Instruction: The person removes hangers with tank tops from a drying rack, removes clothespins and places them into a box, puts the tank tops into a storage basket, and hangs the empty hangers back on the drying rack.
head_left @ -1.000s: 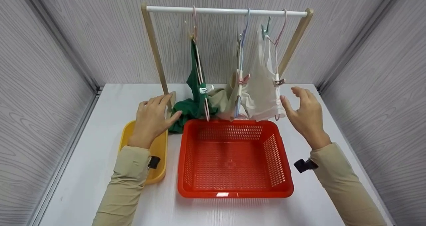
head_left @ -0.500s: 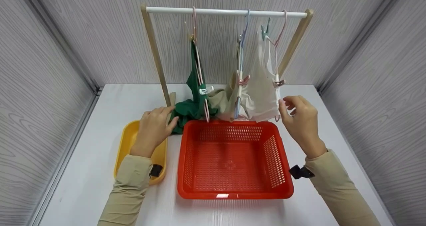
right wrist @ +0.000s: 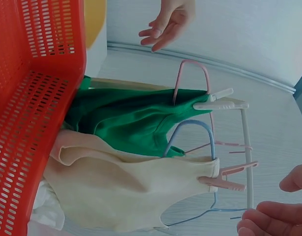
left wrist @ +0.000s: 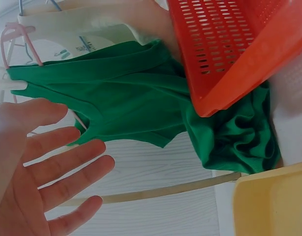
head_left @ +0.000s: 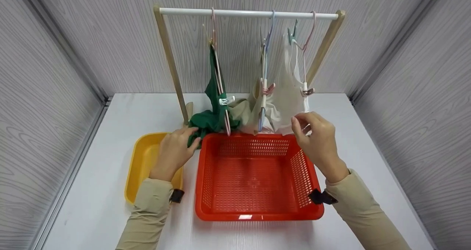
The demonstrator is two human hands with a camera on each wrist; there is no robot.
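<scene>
My left hand hovers over the yellow basin, fingers spread and holding nothing. Just beyond its fingertips hangs a green garment, its lower part bunched on the table. My right hand is above the back right corner of the red basket, loosely curled; in the right wrist view thumb and fingers are apart with nothing between them. Behind it hangs a white garment. A beige garment hangs in the middle, on a blue hanger. The other two hangers are pink.
A rack with a white bar and wooden legs stands at the back. Clothespins grip the garments: a white one, a pink one and a green one among them. Grey panel walls enclose the table on the left, right and back.
My right hand has moved left and toward me, from beside the white garment to over the basket's corner, its fingers curling more. My left hand has come slightly nearer and to the right.
</scene>
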